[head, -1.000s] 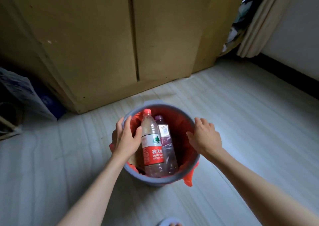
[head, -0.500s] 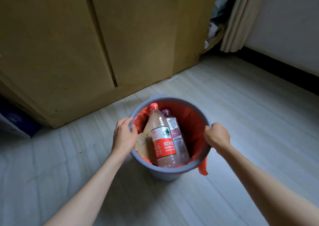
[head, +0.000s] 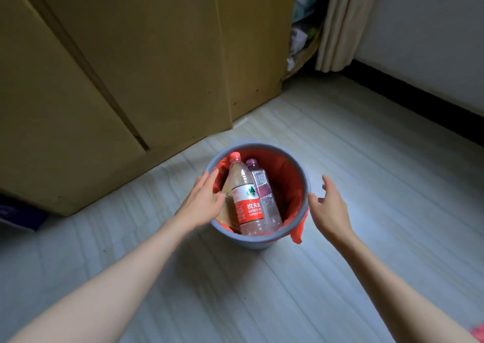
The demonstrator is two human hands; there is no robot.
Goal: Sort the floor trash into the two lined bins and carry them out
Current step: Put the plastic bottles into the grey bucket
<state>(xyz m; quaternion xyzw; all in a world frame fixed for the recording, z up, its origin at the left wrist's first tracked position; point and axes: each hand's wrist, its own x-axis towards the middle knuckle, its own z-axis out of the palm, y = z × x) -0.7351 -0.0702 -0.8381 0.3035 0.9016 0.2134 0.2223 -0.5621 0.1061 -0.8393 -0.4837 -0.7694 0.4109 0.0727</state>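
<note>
A grey bin [head: 251, 241] with a red liner [head: 288, 182] stands on the pale floor. Inside lean a clear bottle with a red cap and red label [head: 245, 198] and a second bottle with a purple cap [head: 263, 193]; something brown like cardboard [head: 224, 211] lies beside them. My left hand [head: 203, 202] hovers over the bin's left rim with straight fingers. My right hand [head: 330, 209] is just right of the rim, fingers spread and loose, holding nothing.
A yellow-brown wardrobe [head: 131, 67] stands close behind the bin. A beige curtain [head: 340, 23] and a white wall with dark skirting [head: 419, 96] are at the right. A dark blue item [head: 15, 214] lies at the far left, something red [head: 478, 333] at the bottom right corner.
Both hands gripped the bin's rim half a second ago; now they have let go and opened, the right one drawn off to the side. The bin stands on the floor.
</note>
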